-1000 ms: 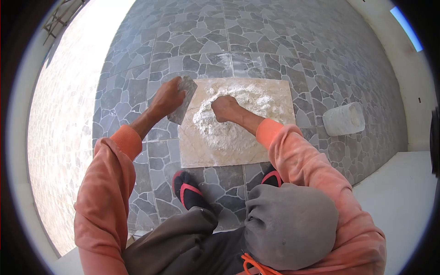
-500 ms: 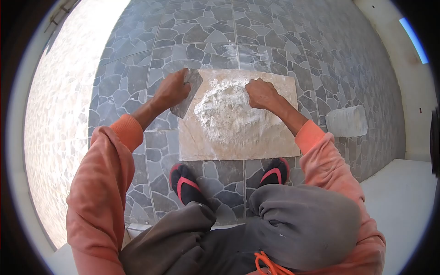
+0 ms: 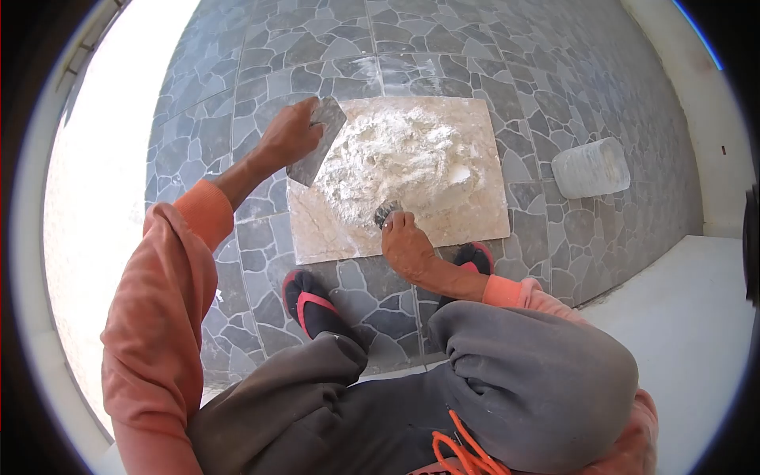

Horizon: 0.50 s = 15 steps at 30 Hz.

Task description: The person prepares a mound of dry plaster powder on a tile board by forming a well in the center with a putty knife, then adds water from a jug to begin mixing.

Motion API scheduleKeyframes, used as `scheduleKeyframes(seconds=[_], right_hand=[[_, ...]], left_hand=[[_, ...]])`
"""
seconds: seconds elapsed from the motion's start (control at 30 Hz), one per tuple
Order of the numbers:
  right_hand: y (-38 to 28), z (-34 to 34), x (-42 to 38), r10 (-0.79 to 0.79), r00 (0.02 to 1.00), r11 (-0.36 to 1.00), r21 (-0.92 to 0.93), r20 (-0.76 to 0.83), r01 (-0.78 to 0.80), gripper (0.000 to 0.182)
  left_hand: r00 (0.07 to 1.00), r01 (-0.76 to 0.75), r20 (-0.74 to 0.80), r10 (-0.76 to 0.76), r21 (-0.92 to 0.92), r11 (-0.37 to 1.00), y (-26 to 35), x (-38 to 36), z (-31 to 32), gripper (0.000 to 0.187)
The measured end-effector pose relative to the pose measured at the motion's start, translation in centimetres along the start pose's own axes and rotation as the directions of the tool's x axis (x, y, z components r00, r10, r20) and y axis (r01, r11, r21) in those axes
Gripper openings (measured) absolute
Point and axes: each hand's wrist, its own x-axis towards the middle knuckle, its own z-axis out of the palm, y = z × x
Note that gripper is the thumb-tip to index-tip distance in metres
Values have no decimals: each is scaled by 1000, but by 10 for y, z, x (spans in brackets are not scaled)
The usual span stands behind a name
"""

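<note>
A heap of white powder point(image 3: 412, 154) lies spread and lumpy on a beige tile board point(image 3: 317, 237). My left hand point(image 3: 293, 133) grips a flat grey plate point(image 3: 326, 141) at the board's upper left corner, beside the powder. At the heap's near edge, my right hand point(image 3: 408, 249) is closed on a small dark tool point(image 3: 386, 214), which touches the powder. Most of that tool is hidden by the fingers.
A whitish translucent container point(image 3: 592, 168) lies on the stone-patterned floor point(image 3: 309, 39) to the right. My feet in dark socks and red-strapped sandals point(image 3: 313, 305) are close to the board's near edge. A wall stands at far right.
My right hand has moved from the heap's upper right to its near edge, and the dark tool now shows. The powder is rougher and more spread out. The view has shifted slightly.
</note>
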Motion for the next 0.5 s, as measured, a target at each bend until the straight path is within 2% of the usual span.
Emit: scheduleKeyframes(seconds=[0.07, 0.17, 0.27, 0.37, 0.47, 0.5], right_hand=[[-9, 16, 10, -3, 1000, 1000, 9, -3, 3, 28], [-16, 25, 19, -81, 996, 993, -88, 22, 83, 27], [-19, 10, 27, -159, 979, 982, -79, 128, 170, 29], [-22, 8, 32, -128, 986, 990, -49, 108, 134, 30], [-16, -6, 41, -221, 953, 975, 61, 205, 213, 30], [-12, -12, 42, -172, 972, 983, 96, 159, 158, 31]], left_hand=[[1000, 13, 0, -13, -2, 1000, 9, -4, -8, 40], [999, 37, -10, -36, 45, 998, 7, -9, -14, 42], [998, 55, -22, -54, 39, 998, 8, -12, -15, 36], [997, 73, -10, -72, 93, 993, 12, -11, -14, 42], [997, 76, -28, -74, 91, 993, 12, -8, -10, 47], [998, 62, -24, -60, 92, 994, 13, -5, -12, 48]])
